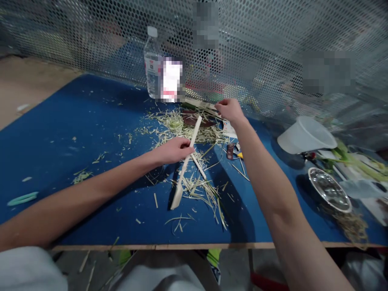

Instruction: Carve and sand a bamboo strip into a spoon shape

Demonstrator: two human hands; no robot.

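My left hand [174, 149] is closed around the middle of a long pale stick [185, 165] that slants from upper right to lower left, its flat lower end resting on the blue table [75, 133]. My right hand [230, 110] reaches farther back, its fingers pinched on a thin green and pale strip [200, 106] lying near the mesh wall. Between and below the hands lies a heap of pale shavings and splinters [194, 182]. A dark brown flat piece [194, 120] sits under the far shavings.
A clear water bottle [151, 64] stands at the back by the perforated metal screen [273, 48]. To the right are a tipped white plastic cup [306, 135], a shiny metal bowl [330, 189], green stalks [357, 159] and a small dark object [230, 151]. A pale green band [22, 198] lies far left.
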